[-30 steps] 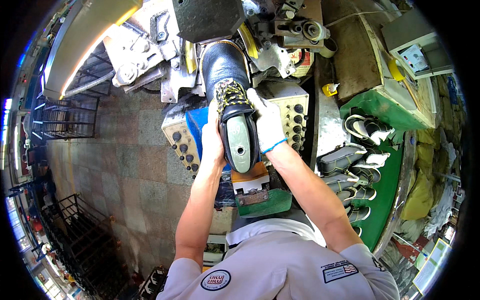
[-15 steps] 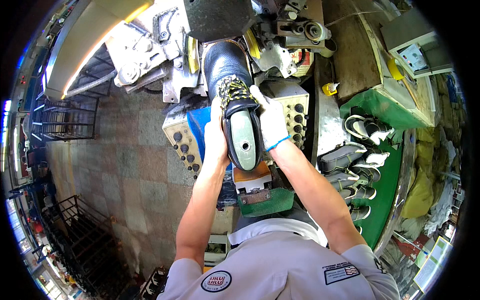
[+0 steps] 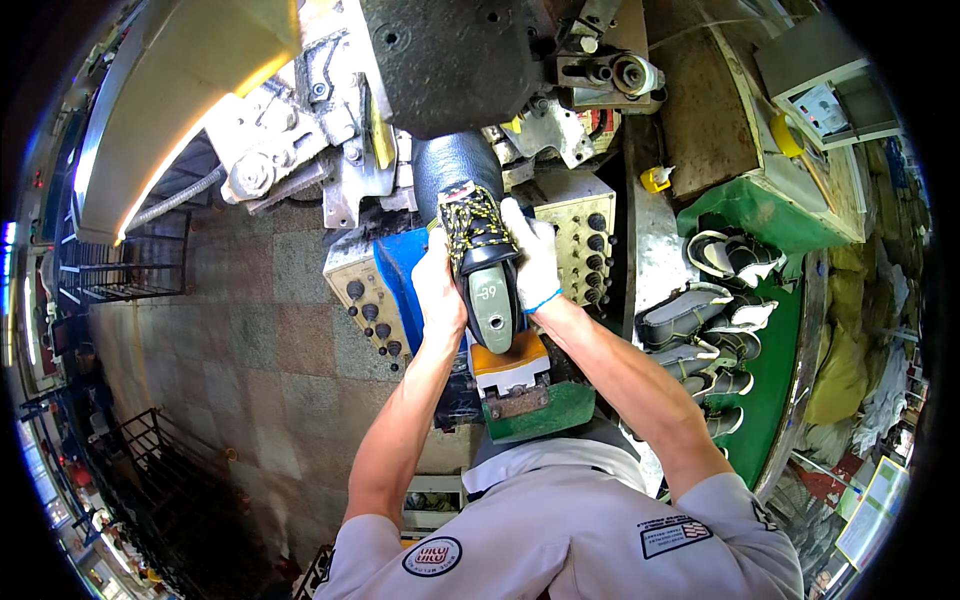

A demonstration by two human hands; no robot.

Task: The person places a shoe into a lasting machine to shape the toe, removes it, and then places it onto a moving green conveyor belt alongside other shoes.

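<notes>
A black leather shoe upper [image 3: 456, 165] is stretched over a grey-green last [image 3: 492, 300], its heel end toward me. Yellow-and-black laces [image 3: 470, 228] run up its front. My left hand [image 3: 437, 282] grips its left side. Opposite, my right hand [image 3: 533, 248], in a white glove with a blue cuff edge, is closed on the right side. The toe lies under a dark metal block [image 3: 450, 65] of the machine, which hides it. Just below the heel sits an orange-topped support [image 3: 510, 355] with a green piece under it.
Control panels with black knobs [image 3: 375, 312] flank the shoe, a blue panel [image 3: 400, 275] beside the left one. Several shoe uppers [image 3: 690, 310] lie on a green surface [image 3: 765, 370] at right. Metal racks [image 3: 150, 440] stand on the floor at left. A lit lamp housing [image 3: 190, 110] hangs upper left.
The dark block now covers the toe, which showed before. The heel end has tilted, so more laces and less of the last's top show. Both hands keep their hold.
</notes>
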